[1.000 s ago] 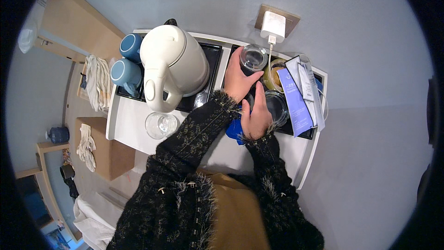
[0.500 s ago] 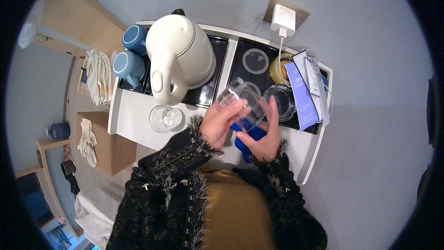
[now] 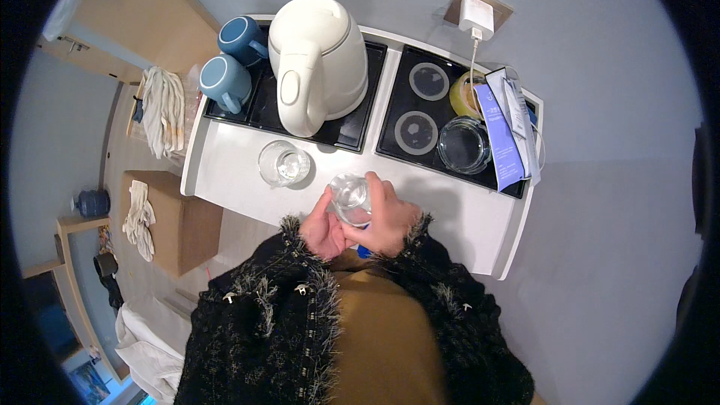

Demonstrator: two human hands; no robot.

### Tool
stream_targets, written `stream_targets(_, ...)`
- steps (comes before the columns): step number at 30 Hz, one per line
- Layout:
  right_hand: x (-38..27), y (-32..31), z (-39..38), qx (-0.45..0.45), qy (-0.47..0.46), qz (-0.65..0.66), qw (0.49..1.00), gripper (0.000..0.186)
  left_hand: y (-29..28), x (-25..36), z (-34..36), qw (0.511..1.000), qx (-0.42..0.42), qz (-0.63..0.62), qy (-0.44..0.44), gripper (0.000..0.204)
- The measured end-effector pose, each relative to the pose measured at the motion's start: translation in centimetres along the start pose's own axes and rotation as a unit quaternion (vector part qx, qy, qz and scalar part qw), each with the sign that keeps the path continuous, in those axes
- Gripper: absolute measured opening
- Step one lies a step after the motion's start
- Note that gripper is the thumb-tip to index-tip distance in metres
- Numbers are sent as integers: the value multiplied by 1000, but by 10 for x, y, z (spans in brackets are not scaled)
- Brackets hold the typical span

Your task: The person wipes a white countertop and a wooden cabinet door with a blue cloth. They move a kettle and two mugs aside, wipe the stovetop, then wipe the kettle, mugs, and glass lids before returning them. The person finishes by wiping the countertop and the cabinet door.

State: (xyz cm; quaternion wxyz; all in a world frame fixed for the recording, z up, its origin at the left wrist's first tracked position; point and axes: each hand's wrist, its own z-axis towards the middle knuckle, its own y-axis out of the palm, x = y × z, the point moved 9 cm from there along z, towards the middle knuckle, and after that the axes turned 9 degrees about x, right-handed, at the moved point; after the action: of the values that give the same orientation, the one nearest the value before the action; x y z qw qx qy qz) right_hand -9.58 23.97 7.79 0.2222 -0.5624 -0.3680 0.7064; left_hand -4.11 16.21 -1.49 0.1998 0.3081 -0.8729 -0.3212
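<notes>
A clear glass cup [image 3: 351,193] is held between both hands, in front of the white counter's near edge. My left hand [image 3: 322,231] grips its left and lower side. My right hand [image 3: 391,217] is closed round its right side, the fingers over the rim. A small piece of blue cloth [image 3: 364,252] shows below the hands; the rest of it is hidden, and I cannot tell which hand has it. A second clear glass cup [image 3: 283,164] stands upright on the white counter [image 3: 232,172], left of the held one.
A cream kettle [image 3: 319,67] stands on a black tray, beside two blue mugs [image 3: 226,81]. The right black tray [image 3: 397,112] holds a dark glass bowl [image 3: 463,145], a yellow tape roll [image 3: 466,96] and purple-white packets [image 3: 500,135]. A charger [image 3: 477,17] is in the wall socket.
The held glass has come nearer to my body and left, clear of the trays. My right hand has closed round it, and the blue cloth is now mostly out of sight.
</notes>
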Motion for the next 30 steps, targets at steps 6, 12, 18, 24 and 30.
stream_targets(6,-25,21,19,-23,-14,-41,999,88,-21,17,-10,998,24,-43,48,63)
stream_targets(12,-19,25,22,-24,-31,19,999,85,-38,27,-10,996,3,-66,56,66)
stream_targets(18,45,-44,-6,174,59,-22,983,55,-40,14,-19,999,9,9,51,50)
stream_targets(24,131,-108,-41,209,226,-108,945,47,10,7,-18,968,-7,228,107,23)
stream_targets(30,175,-126,-49,257,280,-148,913,40,101,0,22,826,-58,469,306,17)
